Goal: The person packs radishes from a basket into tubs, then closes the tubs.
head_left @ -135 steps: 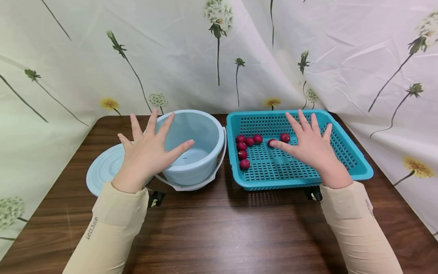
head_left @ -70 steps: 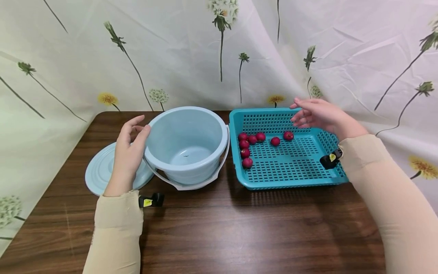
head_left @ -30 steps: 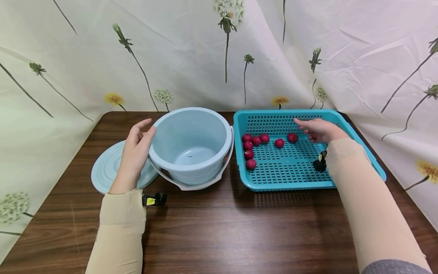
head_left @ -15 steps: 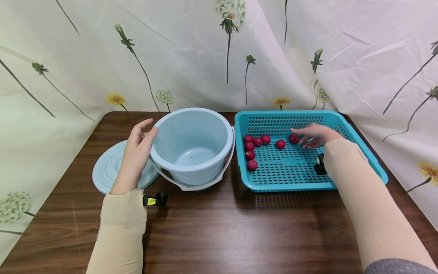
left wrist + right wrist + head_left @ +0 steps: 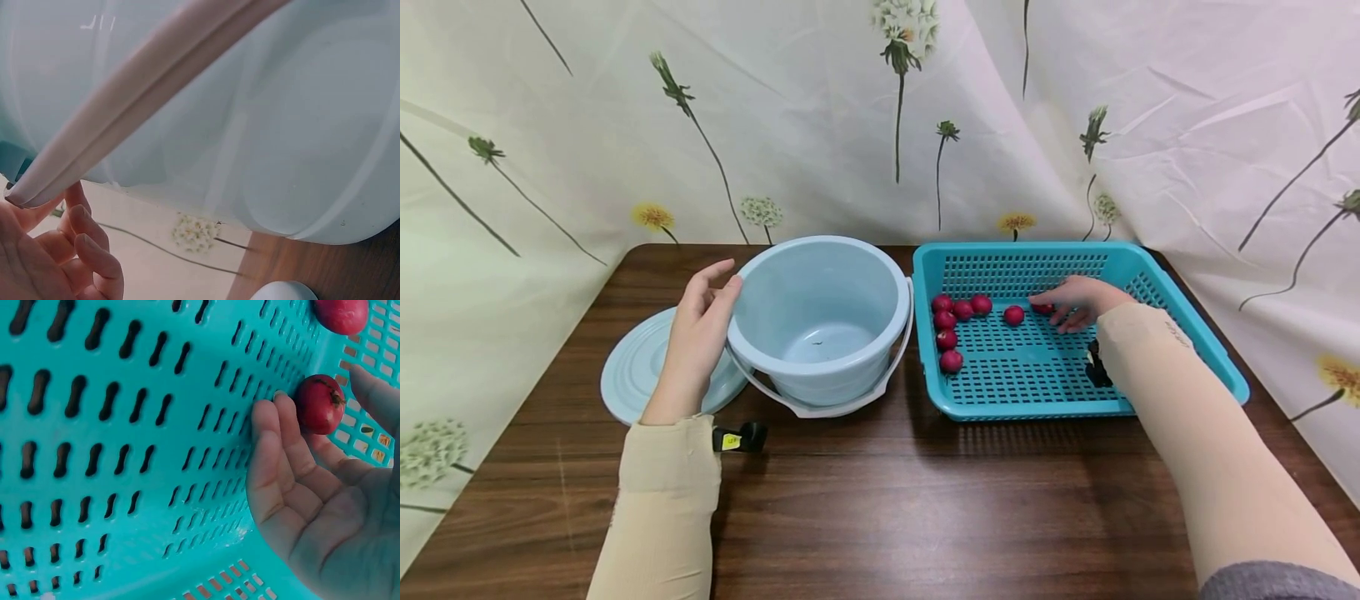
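Observation:
In the head view my right hand reaches down into a turquoise slotted basket. Its fingertips are beside a red radish; the right wrist view shows fingers bent loosely along one side and the thumb apart on the other. Several more radishes lie along the basket's left side, and a single radish sits nearer the hand. My left hand is at the left rim of a pale blue bucket, fingers loosely bent. The left wrist view shows its fingers by the bucket handle; firm contact is unclear.
A pale blue lid lies left of the bucket, partly behind the left forearm. Everything stands on a dark wooden table, before a white flower-printed cloth. The bucket and basket stand close together.
From spread above the bucket and basket, the left hand came to the bucket rim and stayed. My right hand moved right, then down into the basket to the rightmost radish.

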Motion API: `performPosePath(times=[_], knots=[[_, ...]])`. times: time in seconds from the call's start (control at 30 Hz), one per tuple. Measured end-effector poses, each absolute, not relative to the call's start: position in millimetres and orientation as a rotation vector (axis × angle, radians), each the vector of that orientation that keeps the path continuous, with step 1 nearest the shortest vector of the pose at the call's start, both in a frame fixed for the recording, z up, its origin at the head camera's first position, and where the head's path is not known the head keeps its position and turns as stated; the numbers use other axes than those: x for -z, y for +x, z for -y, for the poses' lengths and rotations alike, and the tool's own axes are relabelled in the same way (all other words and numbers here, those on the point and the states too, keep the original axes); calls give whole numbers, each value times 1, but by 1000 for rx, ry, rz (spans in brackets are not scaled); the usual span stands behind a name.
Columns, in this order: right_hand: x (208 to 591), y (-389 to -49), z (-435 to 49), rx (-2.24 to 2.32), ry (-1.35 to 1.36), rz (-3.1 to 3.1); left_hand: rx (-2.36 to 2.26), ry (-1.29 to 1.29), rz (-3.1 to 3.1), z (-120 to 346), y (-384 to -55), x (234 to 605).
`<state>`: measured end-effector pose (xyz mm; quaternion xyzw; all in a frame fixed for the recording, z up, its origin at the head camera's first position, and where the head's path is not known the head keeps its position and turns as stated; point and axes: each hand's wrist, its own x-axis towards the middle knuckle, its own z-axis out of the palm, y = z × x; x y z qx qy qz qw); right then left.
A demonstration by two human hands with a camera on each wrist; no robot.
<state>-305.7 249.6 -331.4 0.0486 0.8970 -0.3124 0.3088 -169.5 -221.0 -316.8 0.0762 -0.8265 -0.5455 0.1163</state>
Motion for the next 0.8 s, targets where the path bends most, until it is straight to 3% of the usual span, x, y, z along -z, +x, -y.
performPosePath(times=[0.8], knots=[[336,-313,-250,870,119,-2412,1576,243,2458,223,-170,317]])
